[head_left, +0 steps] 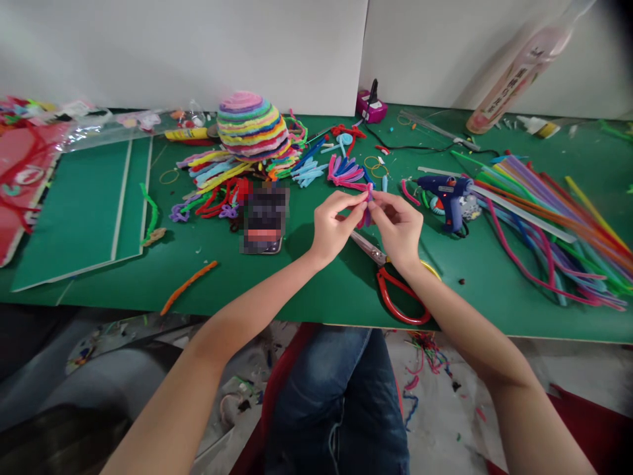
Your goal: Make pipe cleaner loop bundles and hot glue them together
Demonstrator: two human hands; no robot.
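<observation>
Left hand (pixel 332 227) and right hand (pixel 398 227) both pinched shut on one pink-purple pipe cleaner piece (pixel 368 206), held above the green bench (pixel 297 290). Red-handled scissors (pixel 395 284) at 6 o'clock beneath the hands. Blue glue gun (pixel 448 194) at 3 o'clock; striped dome (pixel 253 125) at 10 o'clock.

fuzzy pipe cleaner (pixel 366 206), matt green table (pixel 326 290)

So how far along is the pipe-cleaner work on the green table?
Done: a striped dome of coiled pipe cleaners and bent loops beside it. In hand: the left hand and right hand pinch a small purple pipe-cleaner piece between them. Left: a large pile of straight pipe cleaners lies unused by the glue gun.
</observation>
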